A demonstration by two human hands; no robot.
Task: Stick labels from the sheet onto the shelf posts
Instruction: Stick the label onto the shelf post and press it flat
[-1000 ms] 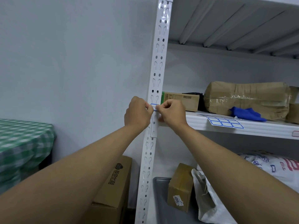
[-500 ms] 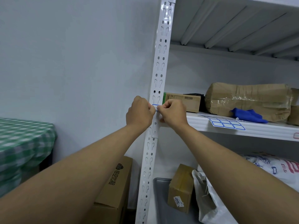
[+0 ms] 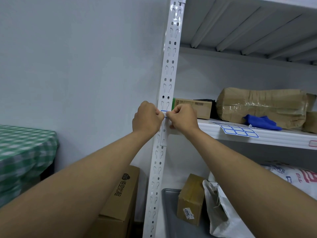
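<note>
A white perforated shelf post runs up the middle of the view. A small blue-bordered label lies against the post at shelf height. My left hand pinches the label's left end and my right hand pinches its right end, fingers curled, knuckles toward me. Most of the label is hidden between my fingertips. The label sheet, white with blue-bordered labels, lies on the front of the white middle shelf, to the right of my right hand.
On the middle shelf sit a small cardboard box, a taped brown parcel and a blue cloth. Below are a grey tray, a small box, a white bag and a carton. A green checked tablecloth is at left.
Both hands stay pinched on the label at the post; they have barely moved. The camera has shifted slightly, so the post sits a little further right.
</note>
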